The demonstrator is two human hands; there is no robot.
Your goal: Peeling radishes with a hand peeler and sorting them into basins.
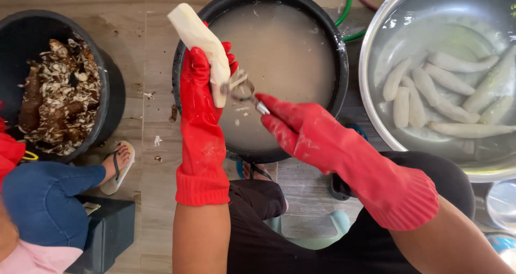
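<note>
My left hand (201, 91), in a red rubber glove, grips a peeled whitish cassava root (200, 40) and holds it tilted over a black basin (339, 75) of cloudy water. My right hand (301, 126), also in a red glove, holds a metal peeler (244, 91) whose blade touches the root's lower end. A thin strip of peel hangs at the blade.
A steel bowl (376, 32) at the right holds several peeled roots in water. A black tub (110, 91) at the left is full of brown peelings. Another person's leg in blue trousers and a sandalled foot (119, 164) lie at the lower left on the wooden floor.
</note>
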